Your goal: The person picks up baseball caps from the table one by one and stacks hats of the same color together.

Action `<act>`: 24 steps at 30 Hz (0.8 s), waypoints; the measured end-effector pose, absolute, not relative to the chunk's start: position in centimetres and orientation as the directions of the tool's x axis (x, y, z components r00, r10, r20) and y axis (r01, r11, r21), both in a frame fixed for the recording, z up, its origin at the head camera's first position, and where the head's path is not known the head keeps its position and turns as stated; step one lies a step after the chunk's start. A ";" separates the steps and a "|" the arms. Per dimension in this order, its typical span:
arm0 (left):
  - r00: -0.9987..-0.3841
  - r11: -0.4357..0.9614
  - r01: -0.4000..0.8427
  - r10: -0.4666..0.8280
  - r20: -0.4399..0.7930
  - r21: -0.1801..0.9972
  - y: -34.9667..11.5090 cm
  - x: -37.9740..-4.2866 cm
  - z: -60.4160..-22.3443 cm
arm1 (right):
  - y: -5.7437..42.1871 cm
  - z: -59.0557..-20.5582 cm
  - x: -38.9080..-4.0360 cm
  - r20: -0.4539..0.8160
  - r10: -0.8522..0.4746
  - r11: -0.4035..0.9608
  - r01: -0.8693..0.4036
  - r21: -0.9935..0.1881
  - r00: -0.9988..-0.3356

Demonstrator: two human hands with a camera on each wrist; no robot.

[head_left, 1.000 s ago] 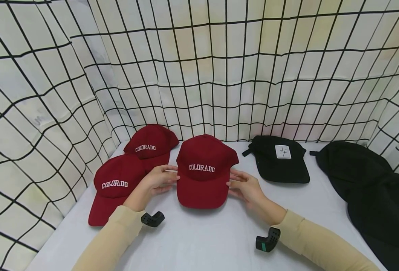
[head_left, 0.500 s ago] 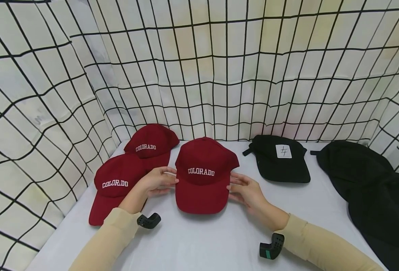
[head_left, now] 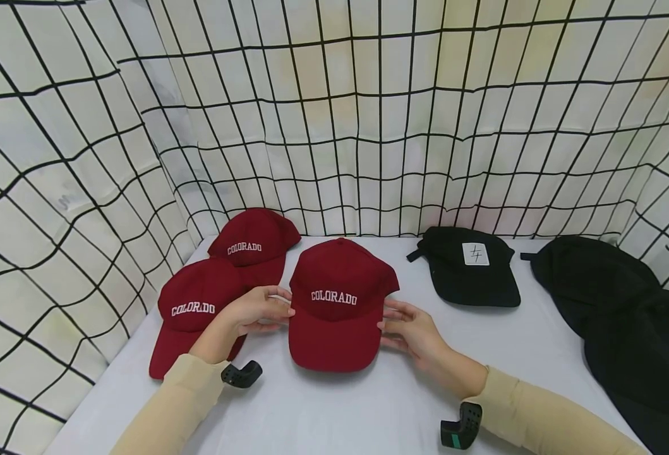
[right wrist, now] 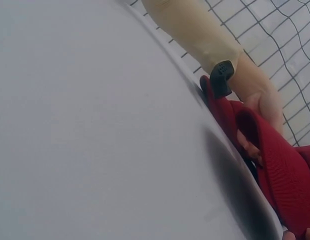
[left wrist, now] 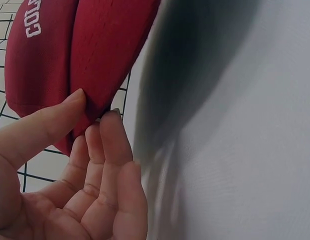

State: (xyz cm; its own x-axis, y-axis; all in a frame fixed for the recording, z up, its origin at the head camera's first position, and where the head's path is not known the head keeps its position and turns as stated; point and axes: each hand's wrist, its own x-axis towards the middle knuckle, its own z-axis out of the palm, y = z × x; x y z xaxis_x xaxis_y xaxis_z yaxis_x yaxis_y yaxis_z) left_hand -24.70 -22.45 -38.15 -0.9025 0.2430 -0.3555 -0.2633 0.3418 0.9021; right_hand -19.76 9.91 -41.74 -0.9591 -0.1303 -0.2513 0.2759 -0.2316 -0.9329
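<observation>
Table (head_left: 368, 404), left to right: two red caps (head_left: 194, 303) (head_left: 253, 243) overlapping by the mesh wall (head_left: 55, 189), just beside the left hand (head_left: 253, 311). Left hand pinches the centre red cap (head_left: 334, 303) at its side, thumb over fingers; right hand (head_left: 414, 328) grips the opposite side. Versus 1.0 s ago: cap lower and nearer. Count: three red caps, three black caps (head_left: 470, 265) (head_left: 590, 278) (head_left: 647, 366).

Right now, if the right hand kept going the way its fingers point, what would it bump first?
The right hand points leftward and already touches the side of the middle red cap. Going on, it would push that cap toward the left hand on its other side.
</observation>
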 end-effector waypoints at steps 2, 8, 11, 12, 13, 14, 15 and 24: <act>-0.900 0.344 -0.258 0.253 -0.354 0.903 -22.5 -24.5 -38.1 | 9.9 -41.7 -19.5 -0.253 -0.133 -0.224 0.277 -0.934 -0.958; -0.895 0.351 -0.244 0.277 -0.349 0.904 -22.7 -24.1 -38.1 | 9.8 -41.5 -18.9 -0.254 -0.135 -0.207 0.278 -0.938 -0.958; -0.894 0.359 -0.240 0.281 -0.350 0.902 -22.7 -23.9 -38.2 | 9.9 -41.5 -18.7 -0.257 -0.140 -0.202 0.281 -0.938 -0.956; -0.893 0.363 -0.239 0.282 -0.351 0.901 -22.7 -23.9 -38.2 | 9.9 -41.6 -18.7 -0.261 -0.140 -0.202 0.285 -0.937 -0.955; -0.892 0.367 -0.238 0.284 -0.352 0.899 -22.7 -23.9 -38.2 | 9.9 -41.6 -18.6 -0.265 -0.140 -0.201 0.289 -0.936 -0.954; -0.891 0.370 -0.237 0.286 -0.353 0.898 -22.8 -23.8 -38.2 | 9.9 -41.6 -18.6 -0.270 -0.139 -0.200 0.294 -0.935 -0.953; -0.889 0.374 -0.236 0.289 -0.355 0.897 -22.8 -23.8 -38.2 | 9.8 -41.6 -18.6 -0.274 -0.138 -0.199 0.298 -0.934 -0.952; -0.864 0.433 -0.210 0.336 -0.374 0.876 -23.4 -23.5 -38.2 | 9.9 -41.8 -17.6 -0.262 -0.186 -0.183 0.295 -0.938 -0.947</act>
